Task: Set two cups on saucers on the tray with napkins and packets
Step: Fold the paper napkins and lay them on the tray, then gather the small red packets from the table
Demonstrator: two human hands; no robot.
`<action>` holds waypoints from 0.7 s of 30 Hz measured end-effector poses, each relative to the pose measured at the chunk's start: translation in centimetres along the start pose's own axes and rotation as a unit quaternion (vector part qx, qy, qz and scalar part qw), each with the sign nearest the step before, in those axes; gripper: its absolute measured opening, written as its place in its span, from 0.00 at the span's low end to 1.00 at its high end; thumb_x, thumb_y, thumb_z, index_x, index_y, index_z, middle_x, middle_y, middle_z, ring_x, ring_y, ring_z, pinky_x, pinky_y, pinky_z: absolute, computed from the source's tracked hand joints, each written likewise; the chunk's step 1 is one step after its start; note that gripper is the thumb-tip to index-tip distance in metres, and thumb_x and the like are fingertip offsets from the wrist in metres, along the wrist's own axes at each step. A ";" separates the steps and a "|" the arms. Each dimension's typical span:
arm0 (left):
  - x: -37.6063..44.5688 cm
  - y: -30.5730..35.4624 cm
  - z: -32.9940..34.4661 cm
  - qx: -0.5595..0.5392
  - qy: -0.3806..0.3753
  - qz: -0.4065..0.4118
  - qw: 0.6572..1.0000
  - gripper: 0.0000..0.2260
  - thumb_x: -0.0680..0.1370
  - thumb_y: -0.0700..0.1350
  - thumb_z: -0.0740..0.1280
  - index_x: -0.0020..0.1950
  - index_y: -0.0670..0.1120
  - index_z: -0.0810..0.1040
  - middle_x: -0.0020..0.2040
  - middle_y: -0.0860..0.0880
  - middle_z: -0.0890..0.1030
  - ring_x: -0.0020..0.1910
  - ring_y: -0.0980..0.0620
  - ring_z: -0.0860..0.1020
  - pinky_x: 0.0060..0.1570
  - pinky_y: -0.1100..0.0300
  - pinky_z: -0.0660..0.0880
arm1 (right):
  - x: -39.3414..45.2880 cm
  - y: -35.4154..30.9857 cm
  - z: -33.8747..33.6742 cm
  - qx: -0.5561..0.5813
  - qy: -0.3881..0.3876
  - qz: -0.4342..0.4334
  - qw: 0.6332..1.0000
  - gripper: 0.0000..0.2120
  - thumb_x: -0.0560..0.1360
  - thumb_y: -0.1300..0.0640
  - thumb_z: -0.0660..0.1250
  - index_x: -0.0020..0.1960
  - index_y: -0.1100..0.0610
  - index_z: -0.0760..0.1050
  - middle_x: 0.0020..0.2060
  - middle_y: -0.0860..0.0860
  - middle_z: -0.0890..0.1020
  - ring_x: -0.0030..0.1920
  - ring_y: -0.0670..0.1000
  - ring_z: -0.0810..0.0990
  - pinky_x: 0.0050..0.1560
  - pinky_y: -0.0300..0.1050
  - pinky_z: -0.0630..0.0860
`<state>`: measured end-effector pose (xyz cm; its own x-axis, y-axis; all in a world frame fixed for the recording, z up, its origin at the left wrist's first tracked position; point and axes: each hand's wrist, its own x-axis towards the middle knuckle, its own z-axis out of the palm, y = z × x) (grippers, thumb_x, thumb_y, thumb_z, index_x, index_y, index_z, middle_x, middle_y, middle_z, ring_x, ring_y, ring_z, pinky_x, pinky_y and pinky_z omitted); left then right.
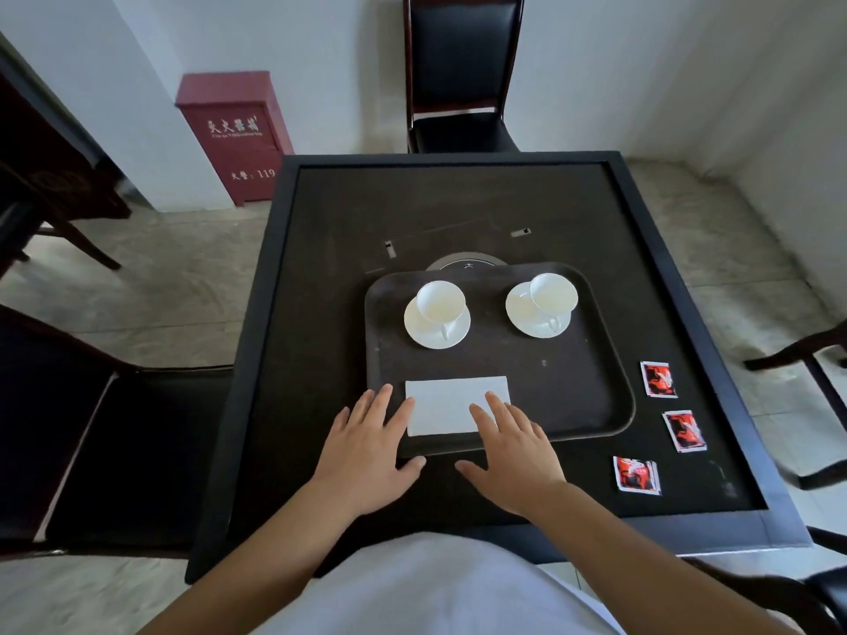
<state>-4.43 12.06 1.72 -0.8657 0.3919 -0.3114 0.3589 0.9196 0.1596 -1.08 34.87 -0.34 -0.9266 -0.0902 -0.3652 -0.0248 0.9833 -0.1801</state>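
Flattening the napkin [451,405] down with both hands right now, fingers straight and spread, nothing gripped. My left hand [366,444] is touching the napkin's left edge and my right hand [511,449] is lying over its lower right corner, thumbs hanging off the near rim of the tray [573,382]. I'm guessing the point is to square it up along the front edge so it's lying neat and isn't sliding around.

Both cups are already sitting on their saucers at the back of the tray: left cup [441,302] on the left saucer [419,330], right cup [553,293] on the right saucer [520,313]. Handles are pointing toward me, which makes sense for serving. The right cup is sitting a bit off-centre on its saucer, toward the far right side.

The red packets are still waiting on the worktop [321,268], off to the right of the tray: one [658,379] near the tray's right rim, one [684,430] below it, and a small overlapping pile [636,474] nearest me. So those look like what's left to be moving over.
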 end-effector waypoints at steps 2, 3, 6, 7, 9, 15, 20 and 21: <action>0.1 -0.2 -0.5 -0.006 0.004 0.017 1.000 0.34 0.76 0.67 0.57 0.79 0.55 0.52 0.81 0.47 0.53 0.79 0.44 0.52 0.74 0.43 0.55 | -0.6 -0.5 -0.3 0.010 0.008 0.005 1.000 0.37 0.75 0.32 0.59 0.76 0.45 0.51 0.79 0.50 0.53 0.77 0.56 0.54 0.73 0.58 0.58; 0.2 -0.2 -0.7 -0.009 0.005 0.028 1.000 0.33 0.76 0.67 0.56 0.78 0.55 0.56 0.80 0.47 0.56 0.78 0.45 0.54 0.73 0.44 0.56 | -0.9 -0.6 -0.4 0.015 0.011 0.008 1.000 0.35 0.75 0.33 0.60 0.76 0.46 0.54 0.78 0.50 0.56 0.76 0.56 0.57 0.72 0.57 0.60; 0.6 0.3 -0.9 -0.020 0.014 0.066 0.998 0.29 0.76 0.66 0.56 0.74 0.53 0.65 0.76 0.48 0.65 0.74 0.46 0.62 0.70 0.46 0.62 | -2.0 -0.8 -1.0 0.030 0.026 0.026 0.999 0.29 0.76 0.37 0.62 0.72 0.48 0.62 0.72 0.47 0.67 0.70 0.53 0.68 0.67 0.53 0.68; 0.8 0.6 -0.9 -0.026 0.015 0.081 0.996 0.28 0.76 0.65 0.56 0.72 0.53 0.67 0.74 0.49 0.69 0.72 0.47 0.66 0.68 0.47 0.65 | -2.4 -0.7 -1.2 0.036 0.032 0.037 0.998 0.28 0.76 0.37 0.62 0.71 0.48 0.64 0.70 0.47 0.70 0.68 0.52 0.70 0.65 0.51 0.69; 1.4 1.4 -0.7 -0.033 0.013 0.114 0.993 0.27 0.76 0.65 0.55 0.69 0.53 0.71 0.68 0.51 0.74 0.66 0.49 0.72 0.62 0.49 0.70 | -3.3 -0.2 -1.5 0.048 0.039 0.063 0.996 0.24 0.76 0.38 0.62 0.68 0.48 0.68 0.66 0.46 0.74 0.64 0.51 0.73 0.60 0.50 0.73; 2.9 5.3 0.0 -0.040 -0.021 0.189 0.981 0.25 0.76 0.64 0.56 0.67 0.52 0.72 0.62 0.53 0.77 0.60 0.49 0.75 0.56 0.50 0.73 | -6.6 3.1 -2.3 0.050 0.026 0.150 0.987 0.21 0.77 0.39 0.62 0.66 0.47 0.71 0.62 0.46 0.77 0.58 0.51 0.78 0.46 0.46 0.75; 3.8 9.7 0.4 -0.061 -0.047 0.217 0.973 0.26 0.78 0.62 0.58 0.73 0.52 0.66 0.68 0.51 0.74 0.63 0.49 0.74 0.57 0.50 0.72 | -9.0 7.8 -2.6 0.047 0.006 0.201 0.978 0.19 0.77 0.40 0.60 0.63 0.48 0.71 0.58 0.46 0.78 0.56 0.51 0.78 0.46 0.48 0.76; 4.1 10.7 0.5 -0.058 -0.050 0.220 0.972 0.25 0.78 0.61 0.58 0.73 0.52 0.66 0.68 0.51 0.74 0.62 0.48 0.75 0.56 0.50 0.72 | -9.4 8.9 -2.5 0.050 0.004 0.207 0.977 0.19 0.77 0.40 0.60 0.63 0.48 0.71 0.58 0.46 0.78 0.56 0.52 0.78 0.48 0.49 0.77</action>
<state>-3.97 23.50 1.63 -0.5968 0.7529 -0.2776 0.6406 0.6553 0.4003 6.45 44.81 3.72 -0.8526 0.3136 -0.4181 0.3891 0.9149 -0.1073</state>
